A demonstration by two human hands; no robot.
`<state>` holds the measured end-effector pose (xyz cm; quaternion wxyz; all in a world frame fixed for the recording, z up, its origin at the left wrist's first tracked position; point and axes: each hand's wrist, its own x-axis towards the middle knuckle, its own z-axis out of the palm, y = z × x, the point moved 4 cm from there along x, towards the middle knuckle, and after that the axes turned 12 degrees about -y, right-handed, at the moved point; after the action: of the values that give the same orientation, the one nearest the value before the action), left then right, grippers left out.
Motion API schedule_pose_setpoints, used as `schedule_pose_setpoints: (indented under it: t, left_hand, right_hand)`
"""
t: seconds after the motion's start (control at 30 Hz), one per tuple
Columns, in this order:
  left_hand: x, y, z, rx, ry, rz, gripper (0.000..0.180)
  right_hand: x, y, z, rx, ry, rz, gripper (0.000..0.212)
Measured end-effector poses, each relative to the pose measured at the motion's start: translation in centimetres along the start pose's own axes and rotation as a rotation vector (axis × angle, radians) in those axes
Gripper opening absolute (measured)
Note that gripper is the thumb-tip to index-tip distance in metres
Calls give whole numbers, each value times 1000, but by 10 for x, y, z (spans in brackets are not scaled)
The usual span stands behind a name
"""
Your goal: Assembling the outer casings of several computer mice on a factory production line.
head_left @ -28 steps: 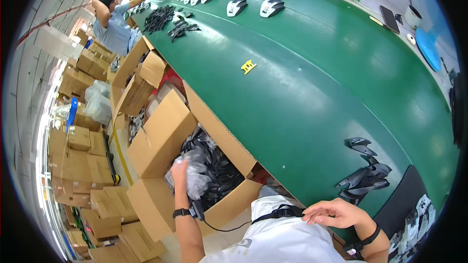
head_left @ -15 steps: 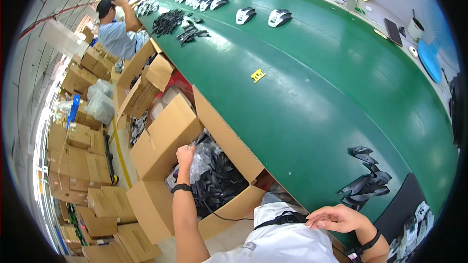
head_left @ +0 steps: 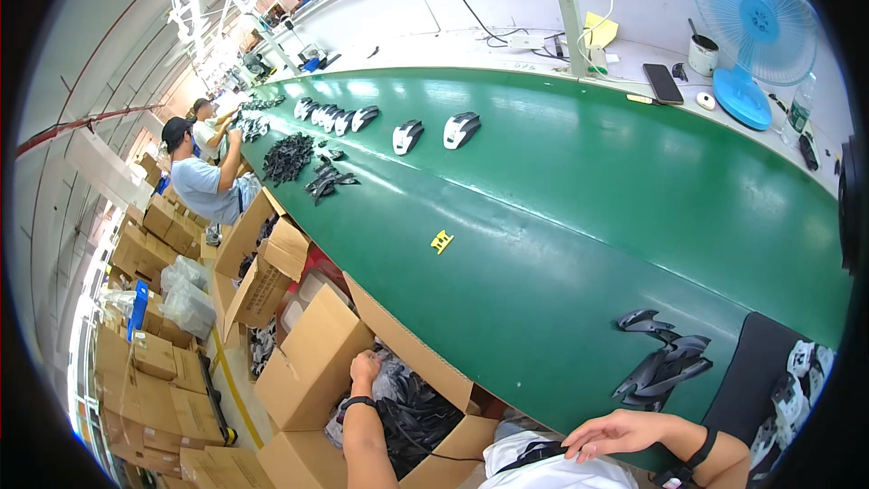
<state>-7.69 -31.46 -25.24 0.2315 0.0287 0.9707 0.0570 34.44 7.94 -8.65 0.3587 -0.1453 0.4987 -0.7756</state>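
Left of the counter, a worker's left hand, grip curled, reaches into an open carton beside clear plastic atop black parts; whether it holds any cannot be told. The right hand, grip loosely spread, hangs by the counter's near edge. Behind the counter, a blue fan, mostly cropped earlier, now shows its blades.

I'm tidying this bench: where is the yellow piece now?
In the head view, the yellow piece lies on the green table near the picture's middle, to the upper right of the left hand at the open box.
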Motion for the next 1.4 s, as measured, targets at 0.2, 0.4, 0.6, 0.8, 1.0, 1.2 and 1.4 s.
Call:
schedule_pose_setpoints:
  t: [0.2,0.4,0.6,0.8,1.0,1.2,1.4]
  left_hand:
    - [5,-29,-22,-75,241,-127,31]
    - [-32,-28,-49,-660,397,213,25]
    - [-119,-93,78,-460,89,60,18]
    - [-219,5,-18,-1732,-218,308,27]
    - [-188,-44,-3,-718,52,57,36]
    - [-141,-132,74,-412,144,-127,25]
    - [-121,-37,11,-369,301,215,43]
  right_hand:
    - [4,4,6,18,-15,16,36]
    - [2,16,-6,99,-39,-39,37]
    - [3,-1,-12,63,62,-47,32]
    - [-3,-8,-11,-22,61,-34,33]
    - [-3,1,-3,-10,94,-53,33]
    - [2,3,-6,-57,61,-91,33]
    - [-2,0,-14,-81,83,-81,33]
